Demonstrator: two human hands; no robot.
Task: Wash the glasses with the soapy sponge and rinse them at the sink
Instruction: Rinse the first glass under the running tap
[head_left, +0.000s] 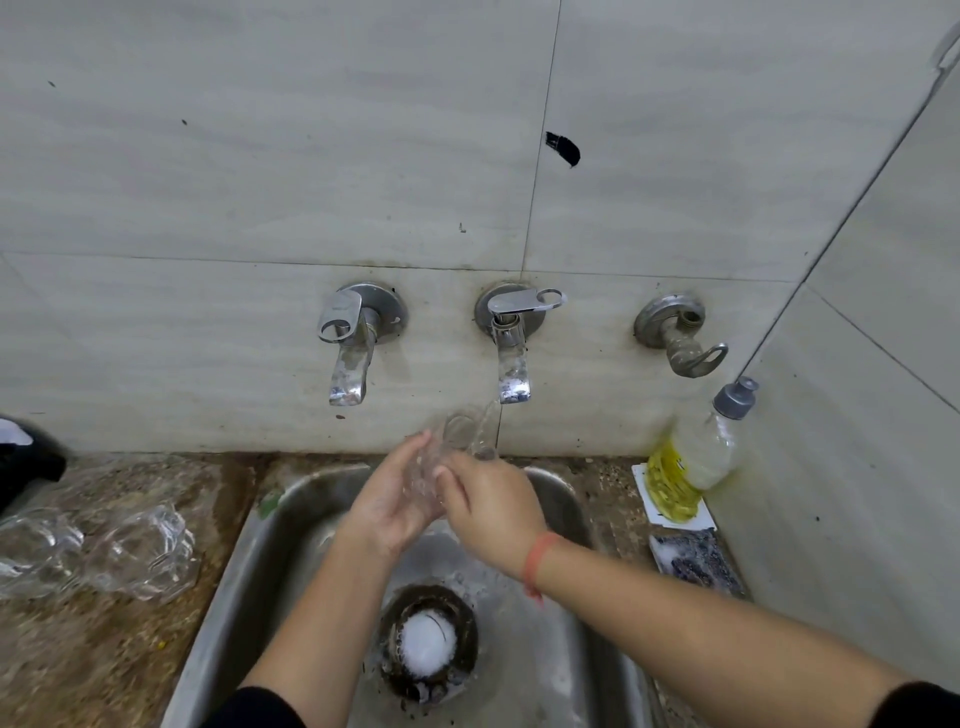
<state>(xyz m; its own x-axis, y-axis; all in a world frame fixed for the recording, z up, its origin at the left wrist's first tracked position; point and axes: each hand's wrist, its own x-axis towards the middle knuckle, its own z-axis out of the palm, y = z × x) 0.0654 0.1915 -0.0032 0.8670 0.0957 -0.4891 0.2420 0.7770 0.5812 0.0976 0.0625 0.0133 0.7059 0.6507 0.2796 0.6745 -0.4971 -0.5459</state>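
As the glass (457, 444) sits tilted over the sink (560, 501), mouth up toward the running tap (511, 358), both grips curl round it, the left hand (389, 501) under its left side and the right hand (491, 512) on its right.

sink (244, 561) set in counter (78, 649). glass (457, 434) between left hand (389, 499) and right hand (491, 514), above sink, under middle tap (511, 358) of three on wall (260, 156) behind. other glasses (104, 545) on counter left; soap bottle (698, 447) behind sponge (693, 561) on right.

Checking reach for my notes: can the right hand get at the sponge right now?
Probably yes: the sponge lies uncovered on the counter right of the sink, with nothing between. But the right hand is busy holding the glass.
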